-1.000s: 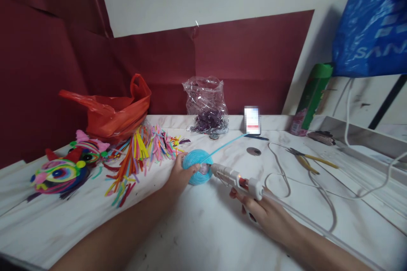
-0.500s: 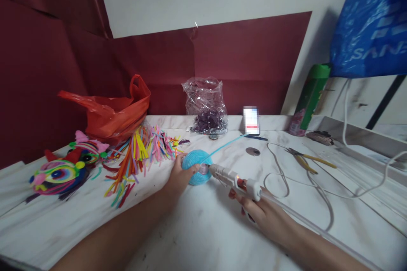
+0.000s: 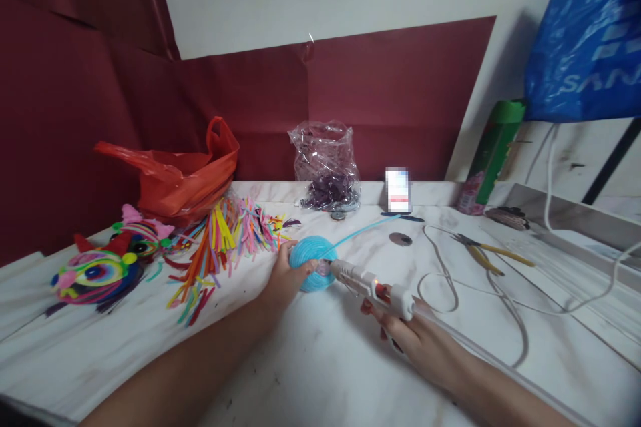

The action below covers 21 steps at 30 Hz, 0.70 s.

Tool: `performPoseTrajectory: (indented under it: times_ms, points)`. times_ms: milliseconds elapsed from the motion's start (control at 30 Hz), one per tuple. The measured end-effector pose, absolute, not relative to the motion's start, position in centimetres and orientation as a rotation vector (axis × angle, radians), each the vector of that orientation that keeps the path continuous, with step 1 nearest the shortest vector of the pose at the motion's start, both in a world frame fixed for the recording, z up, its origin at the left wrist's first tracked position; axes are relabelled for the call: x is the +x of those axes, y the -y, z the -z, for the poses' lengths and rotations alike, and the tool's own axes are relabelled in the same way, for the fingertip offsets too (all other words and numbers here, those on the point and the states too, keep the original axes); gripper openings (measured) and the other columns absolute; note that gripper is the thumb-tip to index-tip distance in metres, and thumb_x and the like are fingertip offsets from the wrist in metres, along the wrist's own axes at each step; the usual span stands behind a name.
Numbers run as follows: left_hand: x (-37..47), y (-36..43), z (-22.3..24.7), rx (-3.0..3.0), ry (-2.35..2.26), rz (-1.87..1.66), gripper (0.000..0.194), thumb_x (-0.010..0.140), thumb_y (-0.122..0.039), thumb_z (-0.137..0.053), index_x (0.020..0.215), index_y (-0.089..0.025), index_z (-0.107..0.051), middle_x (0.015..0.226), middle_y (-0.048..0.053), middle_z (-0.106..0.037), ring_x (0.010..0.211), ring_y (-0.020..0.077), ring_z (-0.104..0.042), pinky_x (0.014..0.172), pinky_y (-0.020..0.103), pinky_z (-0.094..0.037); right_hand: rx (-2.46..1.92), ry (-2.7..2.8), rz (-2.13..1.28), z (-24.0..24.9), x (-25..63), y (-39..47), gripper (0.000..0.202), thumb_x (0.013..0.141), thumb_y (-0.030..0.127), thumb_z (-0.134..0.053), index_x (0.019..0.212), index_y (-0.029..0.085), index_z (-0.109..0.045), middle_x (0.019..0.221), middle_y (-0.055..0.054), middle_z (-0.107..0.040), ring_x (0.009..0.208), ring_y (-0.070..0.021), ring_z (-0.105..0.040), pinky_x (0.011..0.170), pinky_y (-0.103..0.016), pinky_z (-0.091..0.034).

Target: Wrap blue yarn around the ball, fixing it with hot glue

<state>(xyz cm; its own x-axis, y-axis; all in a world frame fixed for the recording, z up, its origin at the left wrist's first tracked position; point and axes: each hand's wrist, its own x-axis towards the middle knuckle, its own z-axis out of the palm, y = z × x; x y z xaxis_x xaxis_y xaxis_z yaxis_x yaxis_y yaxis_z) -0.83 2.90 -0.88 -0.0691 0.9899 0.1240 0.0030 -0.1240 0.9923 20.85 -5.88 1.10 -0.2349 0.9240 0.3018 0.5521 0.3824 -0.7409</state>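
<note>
My left hand (image 3: 291,273) is closed on a round piece wound with light blue pipe cleaner (image 3: 313,248), its thumb lying across the near face. One blue strand sticks out from the piece toward the upper right. My right hand (image 3: 400,327) is wrapped round a white hot glue gun (image 3: 356,276) with a small orange light on its body. The gun's nozzle points left and meets the blue piece, or nearly so, close to my left thumb; whether it touches I cannot tell. A clear glue stick trails from the back of the gun.
Colourful pipe cleaners (image 3: 220,233) and decorated fish-like figures (image 3: 95,273) lie left, before a red bag (image 3: 187,177). A clear bag (image 3: 328,170) and a phone (image 3: 398,190) stand behind. Right are pliers (image 3: 493,253), a white cable (image 3: 443,263) and a green can (image 3: 498,153).
Both hands, the blue piece and the glue gun keep nearly the same pose. The whole view has shifted very slightly.
</note>
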Motion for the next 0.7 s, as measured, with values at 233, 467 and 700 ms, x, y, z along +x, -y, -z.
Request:
performPoseTrajectory:
  times_ms: [233,467,700]
  points:
    - [-0.70,-2.52,0.54,1.256,-1.182,-1.358,0.055,0.061,-0.033,-0.073,0.107,-0.022,-0.045,0.088,0.002,-0.059,0.076,0.0165,-0.058,0.069,0.029,-0.046,-1.321,1.858,-0.657,-1.02,20.83,6.11,0.031,0.085,0.039,-0.043,0.080,0.019,-0.066,0.069,-0.003,-0.062,0.064,-0.0192,-0.056,0.062,-0.031,-0.045]
    - [-0.88,-2.80,0.71,1.249,-1.195,-1.376,0.054,0.061,-0.033,-0.073,0.106,-0.021,-0.047,0.089,0.002,-0.060,0.078,0.0169,-0.060,0.070,0.028,-0.047,-1.335,1.811,-0.712,-0.93,20.99,6.05,0.031,0.081,0.041,-0.042,0.078,0.020,-0.066,0.068,-0.002,-0.059,0.063,-0.0187,-0.054,0.059,-0.030,-0.045]
    - [-1.10,-2.81,0.72,1.247,-1.201,-1.374,0.056,0.062,-0.036,-0.073,0.109,-0.022,-0.047,0.095,0.005,-0.061,0.083,0.0196,-0.061,0.072,0.031,-0.048,-1.365,1.850,-0.690,-1.13,21.02,5.84,0.031,0.082,0.038,-0.039,0.078,0.019,-0.064,0.067,-0.001,-0.055,0.060,-0.0171,-0.051,0.059,-0.030,-0.043]
